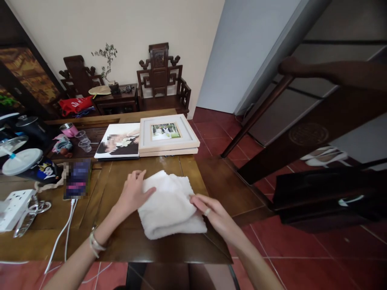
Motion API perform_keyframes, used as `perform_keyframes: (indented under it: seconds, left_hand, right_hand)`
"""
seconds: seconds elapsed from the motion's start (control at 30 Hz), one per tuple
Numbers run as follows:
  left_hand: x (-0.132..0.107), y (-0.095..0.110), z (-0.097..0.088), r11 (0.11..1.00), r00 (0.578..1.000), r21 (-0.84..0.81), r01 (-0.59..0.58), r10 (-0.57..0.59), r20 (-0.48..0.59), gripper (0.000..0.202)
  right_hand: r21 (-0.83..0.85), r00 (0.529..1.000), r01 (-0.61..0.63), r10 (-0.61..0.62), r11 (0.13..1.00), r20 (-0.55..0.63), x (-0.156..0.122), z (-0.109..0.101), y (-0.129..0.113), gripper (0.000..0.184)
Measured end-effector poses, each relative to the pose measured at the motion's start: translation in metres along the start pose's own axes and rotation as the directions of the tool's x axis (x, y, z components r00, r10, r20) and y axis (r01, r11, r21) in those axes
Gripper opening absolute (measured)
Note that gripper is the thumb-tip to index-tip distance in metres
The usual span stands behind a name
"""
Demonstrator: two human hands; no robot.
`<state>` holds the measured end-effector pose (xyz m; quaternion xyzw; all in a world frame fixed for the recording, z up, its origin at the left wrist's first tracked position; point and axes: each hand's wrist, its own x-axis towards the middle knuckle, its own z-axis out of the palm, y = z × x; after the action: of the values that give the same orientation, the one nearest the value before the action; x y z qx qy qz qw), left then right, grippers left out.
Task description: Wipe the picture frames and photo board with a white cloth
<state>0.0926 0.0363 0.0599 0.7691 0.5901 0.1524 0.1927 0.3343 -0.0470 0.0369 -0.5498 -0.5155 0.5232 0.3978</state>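
Observation:
A folded white towel (169,205) lies on the wooden table (121,241) close to its right end. My left hand (135,191) rests at the towel's left edge, thumb apart from the fingers and reaching onto the cloth. Its fingertips are bent beside the far left corner, and it grips nothing that I can see. At the opposite side, my right hand (211,211) pinches the towel's right edge between thumb and fingers. A ring shows on that hand, and a bracelet is on my left wrist.
Stacked picture frames (169,147) and a photo panel (117,141) lie behind the towel. Leftward are a phone (77,179) with a white cable (68,229), a lidded cup (36,167), and a power strip (16,209). A dark wooden chair (272,141) stands at right.

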Motion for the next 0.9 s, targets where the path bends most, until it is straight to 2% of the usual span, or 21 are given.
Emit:
perform_keyframes:
  seconds: [0.03, 0.1, 0.2, 0.27, 0.33, 0.4, 0.5, 0.6, 0.63, 0.7, 0.73, 0.77, 0.8, 0.83, 0.87, 0.9]
  left_hand:
    - [0.008, -0.004, 0.001, 0.996, 0.998, -0.089, 0.02, -0.014, 0.065, 0.065]
    - [0.019, -0.009, 0.001, 0.963, 0.988, -0.269, 0.022, 0.02, 0.15, 0.06]
    - [0.018, -0.01, -0.009, 0.902, 0.958, -0.413, -0.124, 0.217, 0.185, 0.027]
    - [0.006, -0.008, -0.019, 0.861, 0.93, -0.455, -0.225, 0.329, 0.162, 0.016]
    - [-0.011, -0.005, -0.029, 0.831, 0.917, -0.502, -0.241, 0.364, 0.161, 0.015]
    - [-0.031, 0.0, -0.038, 0.84, 0.911, -0.499, -0.212, 0.355, 0.211, 0.014]
    - [-0.059, 0.009, -0.049, 0.874, 0.892, -0.446, -0.195, 0.347, 0.291, 0.018]
    - [-0.077, 0.015, -0.061, 0.865, 0.853, -0.445, -0.233, 0.402, 0.334, 0.009]
    - [-0.079, 0.016, -0.066, 0.854, 0.844, -0.457, -0.249, 0.422, 0.33, 0.007]
    - [-0.077, 0.016, -0.077, 0.813, 0.849, -0.503, -0.293, 0.463, 0.254, 0.024]
    - [-0.073, 0.015, -0.082, 0.787, 0.876, -0.525, -0.324, 0.459, 0.147, 0.028]
    - [-0.068, 0.014, -0.086, 0.776, 0.909, -0.519, -0.358, 0.416, -0.003, 0.028]
    - [-0.062, 0.013, -0.089, 0.793, 0.924, -0.477, -0.379, 0.345, -0.161, 0.028]
    - [-0.054, 0.012, -0.091, 0.823, 0.919, -0.424, -0.378, 0.279, -0.278, 0.036]
    - [-0.047, 0.012, -0.092, 0.846, 0.914, -0.387, -0.366, 0.25, -0.319, 0.049]
    - [-0.039, 0.012, -0.093, 0.852, 0.92, -0.382, -0.359, 0.254, -0.297, 0.061]
  right_hand:
    - [0.032, 1.0, -0.019, 0.018, 0.999, 0.01, 0.009, -0.003, -0.002, 0.039]
    - [0.078, 0.996, -0.085, 0.082, 0.993, 0.041, 0.029, -0.007, -0.006, 0.034]
    - [0.078, 0.984, -0.154, 0.146, 0.985, 0.1, 0.059, -0.007, -0.009, 0.045]
    - [0.018, 0.983, -0.138, 0.134, 0.99, 0.122, 0.074, -0.003, -0.009, 0.05]
    - [-0.078, 0.986, -0.09, 0.1, 0.993, 0.133, 0.084, 0.003, -0.009, 0.052]
    - [-0.135, 0.988, -0.023, 0.043, 0.991, 0.147, 0.089, 0.009, -0.008, 0.053]
    - [-0.066, 0.978, 0.114, -0.1, 0.991, 0.184, 0.089, 0.014, -0.012, 0.052]
    - [0.01, 0.942, 0.278, -0.275, 0.96, 0.192, 0.085, 0.014, -0.032, 0.046]
    - [0.013, 0.919, 0.343, -0.338, 0.939, 0.201, 0.082, 0.013, -0.043, 0.043]
    - [-0.01, 0.847, 0.487, -0.469, 0.873, 0.25, 0.076, 0.012, -0.071, 0.036]
    - [-0.033, 0.798, 0.56, -0.528, 0.828, 0.289, 0.073, 0.011, -0.087, 0.032]
    - [-0.06, 0.746, 0.627, -0.577, 0.777, 0.332, 0.07, 0.01, -0.103, 0.029]
    - [-0.088, 0.693, 0.687, -0.615, 0.721, 0.377, 0.066, 0.01, -0.118, 0.027]
    - [-0.114, 0.64, 0.74, -0.642, 0.663, 0.422, 0.063, 0.01, -0.133, 0.026]
    - [-0.142, 0.594, 0.782, -0.657, 0.607, 0.464, 0.06, 0.009, -0.145, 0.026]
    - [-0.168, 0.549, 0.82, -0.67, 0.547, 0.5, 0.057, 0.008, -0.155, 0.027]
